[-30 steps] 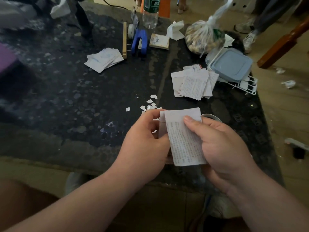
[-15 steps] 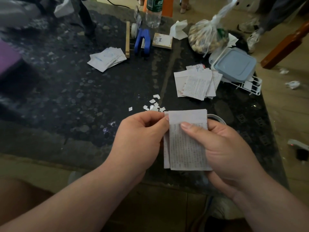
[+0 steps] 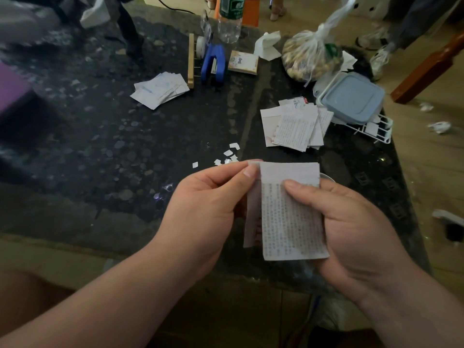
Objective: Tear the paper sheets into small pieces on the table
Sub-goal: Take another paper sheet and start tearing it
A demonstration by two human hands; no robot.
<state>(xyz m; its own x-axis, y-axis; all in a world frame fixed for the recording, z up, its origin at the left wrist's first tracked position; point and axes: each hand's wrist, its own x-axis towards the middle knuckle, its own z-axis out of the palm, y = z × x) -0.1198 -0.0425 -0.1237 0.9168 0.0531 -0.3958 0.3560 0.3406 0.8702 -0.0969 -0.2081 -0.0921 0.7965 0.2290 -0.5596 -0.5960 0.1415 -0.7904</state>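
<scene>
Over table (image 3: 100, 151), L hand (image 3: 200, 212) & R hand (image 3: 351, 229) pinch paper (image 3: 288, 217).

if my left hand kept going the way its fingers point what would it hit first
Probably the printed sheet held in the right hand: the left hand points its fingertips rightward, pinching the narrow strip right beside that sheet. Depth between them is unclear.

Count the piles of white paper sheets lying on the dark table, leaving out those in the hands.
2. The far pile lies beside the wooden rack; the near pile lies beside the grey-blue lidded box. Sheets underneath may be hidden.
</scene>
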